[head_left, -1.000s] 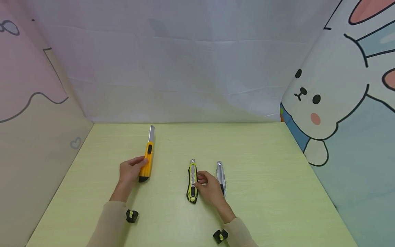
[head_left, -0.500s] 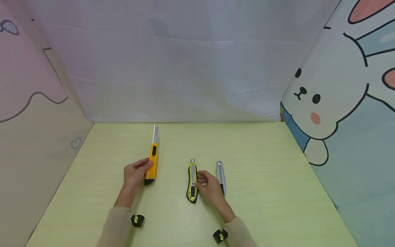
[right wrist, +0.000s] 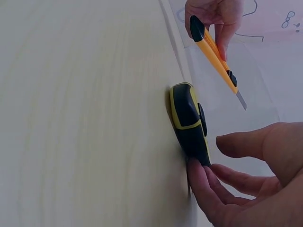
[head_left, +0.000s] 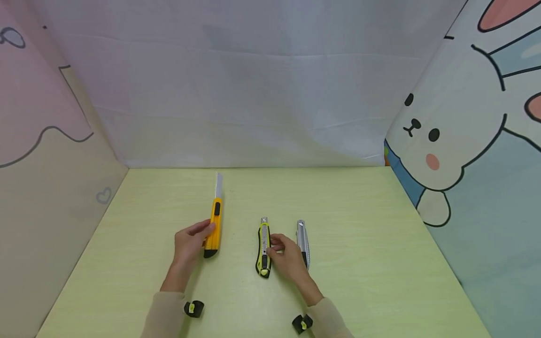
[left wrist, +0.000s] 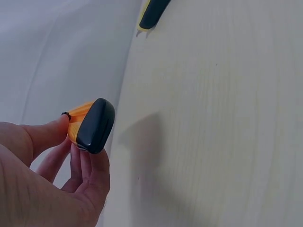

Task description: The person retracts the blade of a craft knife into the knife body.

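Left of the middle in the head view, my left hand (head_left: 187, 244) pinches a yellow-orange box cutter (head_left: 215, 234) by its handle, thumb on one side and fingers on the other. Its blade (head_left: 218, 185) is out and points away from me; the black end cap (left wrist: 97, 125) faces the left wrist camera, raised over the table. A lime-and-black box cutter (head_left: 264, 249) lies on the table. My right hand (head_left: 290, 260) has its fingertips at that cutter's right side, while the thumb (right wrist: 241, 143) stands apart from it in the right wrist view.
A silver box cutter (head_left: 301, 237) lies just right of my right hand, its lower part partly behind the hand. The pale wooden table (head_left: 380, 263) ends at a white back sheet (head_left: 253, 117), with printed sheets at both sides.
My left hand has moved to the right and slightly toward me, carrying the yellow-orange box cutter. The right hand and the two cutters on the table have stayed in place.
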`<action>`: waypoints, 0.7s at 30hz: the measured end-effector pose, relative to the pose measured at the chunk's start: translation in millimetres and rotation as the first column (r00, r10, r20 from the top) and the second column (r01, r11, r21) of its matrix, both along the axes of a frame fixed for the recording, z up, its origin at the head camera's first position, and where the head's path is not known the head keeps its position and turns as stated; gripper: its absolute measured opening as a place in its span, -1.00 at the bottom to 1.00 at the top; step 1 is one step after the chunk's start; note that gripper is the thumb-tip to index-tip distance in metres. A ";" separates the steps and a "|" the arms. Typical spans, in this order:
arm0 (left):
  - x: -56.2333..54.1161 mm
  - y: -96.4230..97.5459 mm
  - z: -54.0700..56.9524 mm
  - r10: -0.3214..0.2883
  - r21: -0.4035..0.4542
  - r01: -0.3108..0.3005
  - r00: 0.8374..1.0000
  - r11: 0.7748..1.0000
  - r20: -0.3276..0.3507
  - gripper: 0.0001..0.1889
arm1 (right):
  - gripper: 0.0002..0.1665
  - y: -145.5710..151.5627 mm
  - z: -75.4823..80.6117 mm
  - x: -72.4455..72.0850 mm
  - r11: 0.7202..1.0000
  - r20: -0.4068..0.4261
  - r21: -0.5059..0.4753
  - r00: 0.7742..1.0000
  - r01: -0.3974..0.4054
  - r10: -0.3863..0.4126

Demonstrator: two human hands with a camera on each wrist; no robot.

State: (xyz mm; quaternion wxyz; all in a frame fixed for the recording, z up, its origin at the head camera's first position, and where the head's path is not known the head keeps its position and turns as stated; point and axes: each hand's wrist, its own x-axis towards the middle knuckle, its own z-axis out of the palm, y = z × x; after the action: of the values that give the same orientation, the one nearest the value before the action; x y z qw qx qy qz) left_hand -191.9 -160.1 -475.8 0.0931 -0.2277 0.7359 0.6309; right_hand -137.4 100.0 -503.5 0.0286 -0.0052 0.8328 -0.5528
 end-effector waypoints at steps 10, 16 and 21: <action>6.9 7.1 0.1 -0.008 0.041 0.008 1.000 0.999 -0.006 -0.52 | -0.65 -1.8 2.2 -2.8 0.998 -0.024 0.002 0.998 0.060 -0.060; 13.0 14.2 2.6 -0.010 0.061 0.010 1.000 0.998 -0.006 -0.53 | -0.69 -3.8 6.2 -5.0 0.995 -0.045 -0.015 0.994 0.098 -0.098; 17.6 19.2 3.2 -0.011 0.078 0.012 1.000 0.997 -0.002 -0.53 | -0.70 -5.5 9.3 -6.3 0.992 -0.058 -0.071 0.993 0.104 -0.108</action>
State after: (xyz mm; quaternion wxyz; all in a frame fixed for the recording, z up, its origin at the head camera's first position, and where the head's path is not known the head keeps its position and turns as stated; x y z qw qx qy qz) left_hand -174.3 -140.9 -472.6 0.1050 -0.2191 0.7119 0.6589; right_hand -143.7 94.5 -494.2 -0.0265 0.0210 0.8130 -0.5812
